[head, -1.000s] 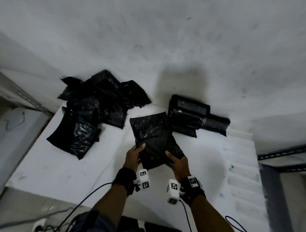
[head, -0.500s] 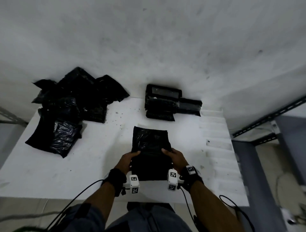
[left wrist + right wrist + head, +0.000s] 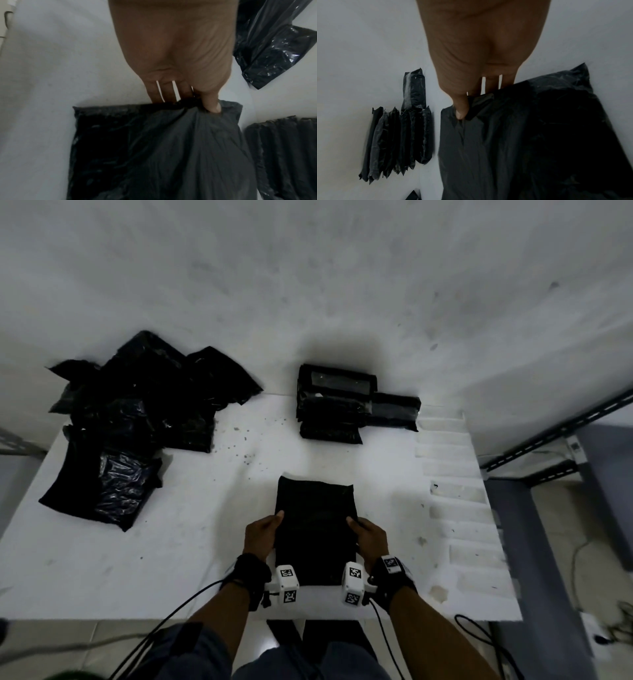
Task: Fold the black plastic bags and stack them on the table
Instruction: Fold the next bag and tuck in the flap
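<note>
1. Head view: one black bag (image 3: 315,529) lies flat on the white table (image 3: 178,542) at the near edge, lengthwise away from the person; left hand (image 3: 262,534) on its left edge, right hand (image 3: 368,537) on its right edge
2. Step in hand, as I judge it: start of a fold on this bag. Next move likely calls for lifting both pinched edges together and laying them over evenly, so the thin film does not skew or trap air
3. Left wrist view: thumb on top, fingers (image 3: 169,93) under the edge, film bunched in the pinch. Narrow grip, holding the bag
4. Right wrist view: same pinch, thumb over a small folded flap, fingers (image 3: 491,85) beneath
5. Folded stack (image 3: 337,405) sits at the far side by the wall; unfolded pile (image 3: 137,422) far left, well apart from the bag in hand
</note>
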